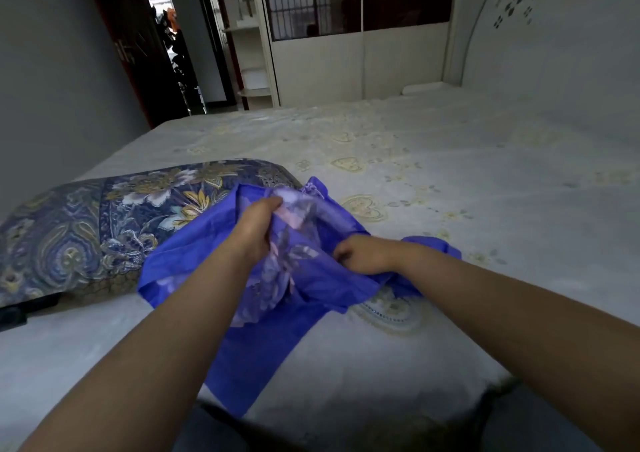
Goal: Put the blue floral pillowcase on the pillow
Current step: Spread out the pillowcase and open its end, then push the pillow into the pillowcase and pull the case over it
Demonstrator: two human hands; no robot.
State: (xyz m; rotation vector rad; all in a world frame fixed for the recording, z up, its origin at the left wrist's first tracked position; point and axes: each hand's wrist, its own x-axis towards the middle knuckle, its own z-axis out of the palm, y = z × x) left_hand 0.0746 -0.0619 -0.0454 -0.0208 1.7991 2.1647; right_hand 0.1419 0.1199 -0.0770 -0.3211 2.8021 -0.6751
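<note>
We see one pillowcase (pixel 294 271) bunched on the bed (pixel 450 181), left hand (pixel 256 229) and right hand (pixel 363 254) each gripping its cloth, one pillow (pixel 104 223) just left, pillowcase edge overlapping it.

The bed (pixel 450 160) — pale, patterned sheet — carries the pillow (pixel 86 223) and blue pillowcase (pixel 194 261).

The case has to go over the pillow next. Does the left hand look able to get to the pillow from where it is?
Probably yes. The pillow lies just beside the left hand, nothing between, but that hand grips the pillowcase.
</note>
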